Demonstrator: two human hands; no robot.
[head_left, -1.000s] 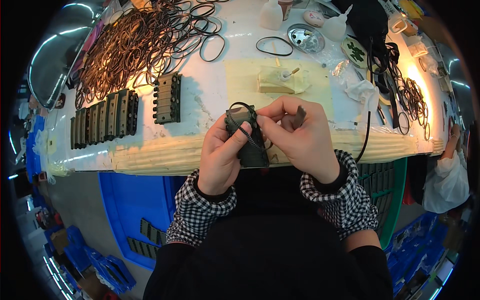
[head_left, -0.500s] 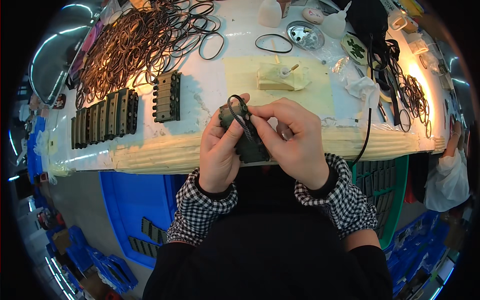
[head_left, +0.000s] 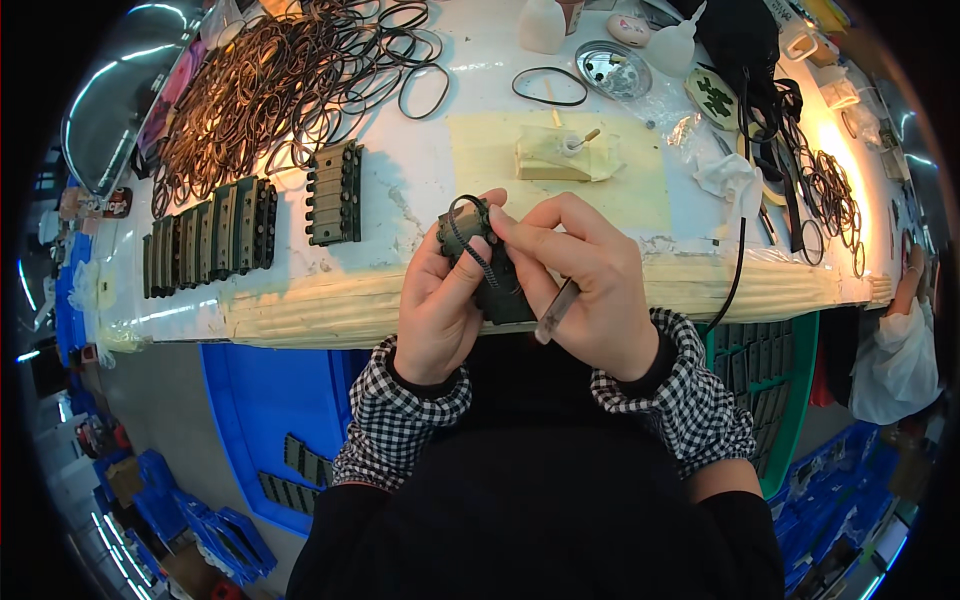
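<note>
My left hand (head_left: 437, 318) is closed around a dark green ribbed block (head_left: 508, 303), held tilted over the table's front edge. A thin black toothed belt (head_left: 481, 262) loops up over the block's upper end, with my left thumb beside it. My right hand (head_left: 598, 285) pinches at the block's upper right edge, thumb and forefinger together; what lies between the fingertips is too small to make out. A flat metal tool (head_left: 556, 312), kind unclear, sticks out of the same hand toward me.
Similar green blocks (head_left: 210, 235) stand in a row at left, with another block (head_left: 335, 195) nearby. Behind them lies a heap of black belts (head_left: 270, 90). A taped yellow block (head_left: 550, 160) and a metal dish (head_left: 612, 70) sit farther back. Blue (head_left: 225, 420) and green (head_left: 795, 430) trays flank me below.
My right hand has turned slightly, bringing the metal tool's flat end into plain sight. The belt loop has shifted a little left on the block.
</note>
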